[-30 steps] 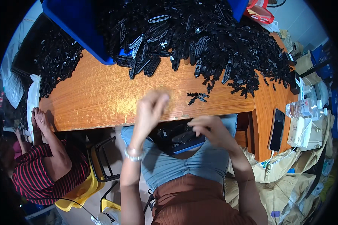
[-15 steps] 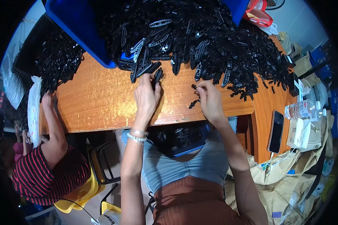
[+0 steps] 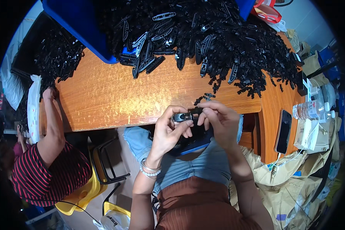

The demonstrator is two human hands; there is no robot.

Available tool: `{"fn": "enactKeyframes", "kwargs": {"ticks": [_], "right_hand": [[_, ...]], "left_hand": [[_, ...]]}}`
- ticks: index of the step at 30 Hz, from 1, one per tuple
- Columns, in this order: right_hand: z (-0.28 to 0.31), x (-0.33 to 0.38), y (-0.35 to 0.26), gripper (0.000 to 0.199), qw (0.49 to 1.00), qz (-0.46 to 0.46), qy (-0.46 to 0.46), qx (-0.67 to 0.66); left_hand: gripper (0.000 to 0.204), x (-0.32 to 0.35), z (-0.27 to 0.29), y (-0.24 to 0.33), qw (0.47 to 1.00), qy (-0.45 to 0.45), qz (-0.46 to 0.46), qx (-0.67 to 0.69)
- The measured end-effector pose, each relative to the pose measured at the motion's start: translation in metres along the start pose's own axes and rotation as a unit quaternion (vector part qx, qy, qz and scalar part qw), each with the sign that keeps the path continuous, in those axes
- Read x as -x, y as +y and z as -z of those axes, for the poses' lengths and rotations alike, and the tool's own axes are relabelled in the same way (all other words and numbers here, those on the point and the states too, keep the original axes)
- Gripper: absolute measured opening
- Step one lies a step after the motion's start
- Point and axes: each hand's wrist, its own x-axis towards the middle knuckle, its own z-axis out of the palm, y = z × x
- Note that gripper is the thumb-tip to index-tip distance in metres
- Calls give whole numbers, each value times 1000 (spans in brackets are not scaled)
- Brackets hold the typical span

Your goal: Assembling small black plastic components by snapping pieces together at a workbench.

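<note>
Left grip (image 3: 166,132) was closed on a black plastic clip (image 3: 183,117), pinched by its edges, apparently to leave the end facing the right grip (image 3: 223,124) free. Right grip pinched a small dark piece (image 3: 196,111) there; outline unclear. Ridged black strips (image 3: 209,96) lay just beyond it on the counter (image 3: 103,96), presumably for reach.

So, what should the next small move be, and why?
Perhaps guide the small dark piece in the right grip onto the black clip in the left grip: they are held close together, though whether they touch is unclear.
</note>
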Motion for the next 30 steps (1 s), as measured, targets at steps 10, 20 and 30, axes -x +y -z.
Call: {"fn": "enactKeyframes", "kwargs": {"ticks": [10,20,30], "right_hand": [[0,7,4,5,964,151,-16,219],[9,9,15,11,872,302,-10,385],[25,43,37,22,983,-122,-99,95]], "left_hand": [[24,12,-6,10,999,-18,-17,42],[21,10,-11,5,998,27,17,49],[14,23,1,-21,992,-30,35,-119]]}}
